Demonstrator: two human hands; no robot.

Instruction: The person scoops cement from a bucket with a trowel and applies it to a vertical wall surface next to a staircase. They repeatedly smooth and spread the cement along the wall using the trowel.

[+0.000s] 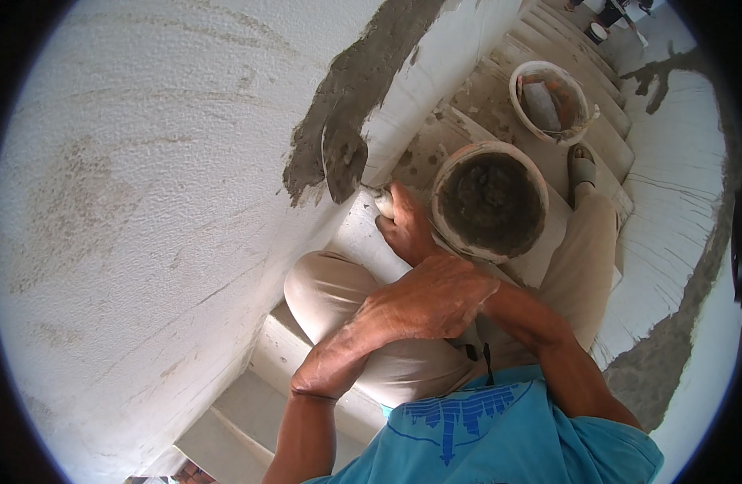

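Observation:
My right hand is wrapped round the pale handle of a trowel. The trowel's blade lies against a dark grey band of wet mortar on the white wall at the left. My left hand crosses over my right wrist and seems to rest on it; its fingers are hidden. Just right of the trowel hand stands a round bucket part-filled with dark mortar, its rim crusted with dried material.
I sit on a staircase between two walls. A second bucket holding tools stands higher up, near my sandalled foot. The right wall also bears grey mortar. Part of a person and a small bucket show far up.

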